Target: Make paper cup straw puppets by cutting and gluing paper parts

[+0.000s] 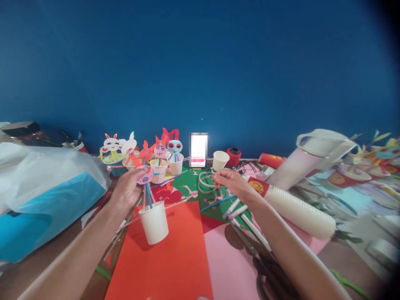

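Note:
Pinched in my left hand is a round pink paper face with drawn eyes. Blue and pale straws run down from it into a white paper cup, which is tilted above the red paper. My right hand has its thumb and forefinger closed at the edge of a coil of thin pale tape or tubing. Behind my left hand, several cups hold paper animal faces, among them a light blue one.
A blurred-out bright screen and an upright white cup stand near the blue wall. Stacked cups, markers, scissors and a white jug lie right. A plastic bag fills the left.

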A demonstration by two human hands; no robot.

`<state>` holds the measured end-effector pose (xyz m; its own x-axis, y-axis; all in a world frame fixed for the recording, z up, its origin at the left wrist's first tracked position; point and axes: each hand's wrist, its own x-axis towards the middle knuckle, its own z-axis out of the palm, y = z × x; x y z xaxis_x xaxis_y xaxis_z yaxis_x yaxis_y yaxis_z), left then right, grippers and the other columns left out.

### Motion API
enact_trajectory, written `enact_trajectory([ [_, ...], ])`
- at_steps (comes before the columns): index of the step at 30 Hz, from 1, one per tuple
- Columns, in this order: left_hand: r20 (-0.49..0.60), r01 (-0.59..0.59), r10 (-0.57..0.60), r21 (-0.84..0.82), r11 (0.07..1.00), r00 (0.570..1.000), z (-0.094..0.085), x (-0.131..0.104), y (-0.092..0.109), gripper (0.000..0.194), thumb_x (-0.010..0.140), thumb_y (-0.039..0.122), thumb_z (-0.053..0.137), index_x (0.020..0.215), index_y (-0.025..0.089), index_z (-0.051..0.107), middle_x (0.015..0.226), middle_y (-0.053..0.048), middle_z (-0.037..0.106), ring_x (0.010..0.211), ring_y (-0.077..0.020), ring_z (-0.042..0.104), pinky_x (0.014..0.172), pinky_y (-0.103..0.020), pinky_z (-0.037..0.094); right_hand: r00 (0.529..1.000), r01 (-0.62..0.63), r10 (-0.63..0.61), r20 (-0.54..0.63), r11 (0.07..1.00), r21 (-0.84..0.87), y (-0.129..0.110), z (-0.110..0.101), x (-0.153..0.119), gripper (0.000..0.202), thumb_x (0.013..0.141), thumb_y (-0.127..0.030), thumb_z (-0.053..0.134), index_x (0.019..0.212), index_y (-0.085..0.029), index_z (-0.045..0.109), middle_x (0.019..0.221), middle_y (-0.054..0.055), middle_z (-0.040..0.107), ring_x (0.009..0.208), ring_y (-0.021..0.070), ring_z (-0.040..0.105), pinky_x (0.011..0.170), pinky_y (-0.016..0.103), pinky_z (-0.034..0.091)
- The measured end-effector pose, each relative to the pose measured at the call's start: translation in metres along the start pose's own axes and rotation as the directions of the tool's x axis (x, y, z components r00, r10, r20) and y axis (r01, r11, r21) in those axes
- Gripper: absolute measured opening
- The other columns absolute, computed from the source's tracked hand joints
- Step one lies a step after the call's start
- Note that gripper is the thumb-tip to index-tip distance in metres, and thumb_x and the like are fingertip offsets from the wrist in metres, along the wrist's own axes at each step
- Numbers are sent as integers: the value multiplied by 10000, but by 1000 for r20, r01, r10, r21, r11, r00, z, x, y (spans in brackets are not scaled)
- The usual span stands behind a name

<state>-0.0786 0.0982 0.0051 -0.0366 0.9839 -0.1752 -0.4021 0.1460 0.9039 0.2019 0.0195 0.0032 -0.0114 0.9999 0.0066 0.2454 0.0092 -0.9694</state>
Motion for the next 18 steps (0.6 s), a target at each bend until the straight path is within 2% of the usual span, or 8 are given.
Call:
enact_trajectory([
  [5,-26,18,-17,40,999,1000,1,16,-1,146,523,83,646,653,110,584,552,-5,621,486,-122,574,444,-200,451,1000,-9,9,18,1000,6,1,-1,2,218,745,-340,554,629,-156,565,628,-24,556,563,83,474,569,214,362],
  [11,-12,-16,17,77,997,1000,9,25,8,130,518,72,637,619,127,579,546,-3,615,498,-124,568,474,-217,468,999,-18,17,28,1000,9,-2,0,1,215,746,-329,551,618,-156,557,622,-26,552,562,81,472,565,212,359],
  [18,45,-106,100,178,978,994,26,13,10,132,530,99,640,631,150,572,518,21,588,456,-117,534,419,-204,420,999,-14,14,41,1000,12,-6,1,-1,203,751,-323,543,637,-157,562,621,-20,553,559,86,475,551,219,351],
])
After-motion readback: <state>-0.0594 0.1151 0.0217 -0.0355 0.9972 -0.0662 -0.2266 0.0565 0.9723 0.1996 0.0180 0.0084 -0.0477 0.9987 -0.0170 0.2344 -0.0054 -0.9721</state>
